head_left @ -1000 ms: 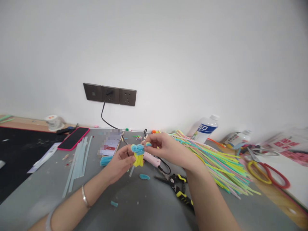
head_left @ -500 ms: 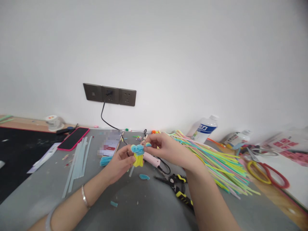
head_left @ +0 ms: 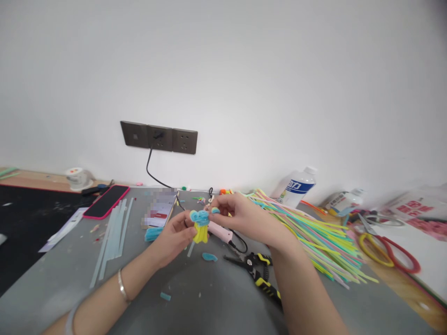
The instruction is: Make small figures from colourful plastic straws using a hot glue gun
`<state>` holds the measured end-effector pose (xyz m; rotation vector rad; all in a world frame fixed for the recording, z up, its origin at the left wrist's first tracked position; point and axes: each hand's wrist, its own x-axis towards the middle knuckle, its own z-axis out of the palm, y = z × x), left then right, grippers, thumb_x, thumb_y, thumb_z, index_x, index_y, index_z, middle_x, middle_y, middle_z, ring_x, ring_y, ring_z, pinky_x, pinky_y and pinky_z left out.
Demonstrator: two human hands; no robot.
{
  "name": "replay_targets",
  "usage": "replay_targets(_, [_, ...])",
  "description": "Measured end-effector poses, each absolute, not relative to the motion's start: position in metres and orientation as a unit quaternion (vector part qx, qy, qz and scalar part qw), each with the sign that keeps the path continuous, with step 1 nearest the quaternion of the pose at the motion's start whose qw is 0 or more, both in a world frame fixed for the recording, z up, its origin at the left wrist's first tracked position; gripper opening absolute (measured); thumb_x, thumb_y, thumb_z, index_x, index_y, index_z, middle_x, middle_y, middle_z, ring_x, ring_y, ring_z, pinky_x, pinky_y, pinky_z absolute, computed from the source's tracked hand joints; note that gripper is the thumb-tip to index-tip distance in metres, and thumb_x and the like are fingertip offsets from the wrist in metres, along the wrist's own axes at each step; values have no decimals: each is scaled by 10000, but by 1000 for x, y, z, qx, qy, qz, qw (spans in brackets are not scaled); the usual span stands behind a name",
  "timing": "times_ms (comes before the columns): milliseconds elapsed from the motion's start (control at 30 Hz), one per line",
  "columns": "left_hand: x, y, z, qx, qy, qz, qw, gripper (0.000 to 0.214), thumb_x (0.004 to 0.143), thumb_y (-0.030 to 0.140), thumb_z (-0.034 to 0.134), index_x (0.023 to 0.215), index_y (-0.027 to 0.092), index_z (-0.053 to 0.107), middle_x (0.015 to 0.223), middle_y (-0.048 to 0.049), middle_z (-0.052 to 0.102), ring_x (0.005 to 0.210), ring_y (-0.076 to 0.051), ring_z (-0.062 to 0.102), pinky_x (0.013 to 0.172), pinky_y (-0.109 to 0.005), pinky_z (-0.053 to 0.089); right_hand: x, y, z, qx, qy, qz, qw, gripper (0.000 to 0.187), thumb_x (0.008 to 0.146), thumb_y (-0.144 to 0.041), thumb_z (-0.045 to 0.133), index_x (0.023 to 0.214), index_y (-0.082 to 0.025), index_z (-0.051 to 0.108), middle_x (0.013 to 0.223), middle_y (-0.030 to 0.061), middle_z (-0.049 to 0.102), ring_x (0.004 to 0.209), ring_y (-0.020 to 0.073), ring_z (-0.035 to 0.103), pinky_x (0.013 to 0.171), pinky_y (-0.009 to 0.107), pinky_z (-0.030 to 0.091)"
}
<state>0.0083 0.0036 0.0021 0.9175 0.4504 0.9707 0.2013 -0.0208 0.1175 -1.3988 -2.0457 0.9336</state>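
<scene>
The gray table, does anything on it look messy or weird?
Yes, messy: a blue scrap lies loose left of the pliers, a short blue piece nearer the front, and pinkish crumbs are scattered beside the translucent sticks. They look like stray leftovers. I see no spill.

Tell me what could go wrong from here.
The fuzzy blue-and-yellow piece is held up in the air by the left hand, so it could slip loose and drop. The small blue curl pinched by the right hand might get bent or crushed. The pink corded tool lies close behind; if hot, which I can't tell, it might burn skin.
</scene>
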Motion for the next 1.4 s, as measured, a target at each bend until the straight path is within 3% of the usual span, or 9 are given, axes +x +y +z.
replay_targets(1400, [8, 2, 4, 425, 213, 446, 759, 313, 625, 344, 894, 775, 189, 667, 723, 20, 583, 711, -131, 564, 699, -260, 465, 201, -22, 118, -515, -749, 340, 239, 174, 856, -326, 605, 801, -172, 665, 613, -44, 464, 577, 108, 418, 526, 244, 282])
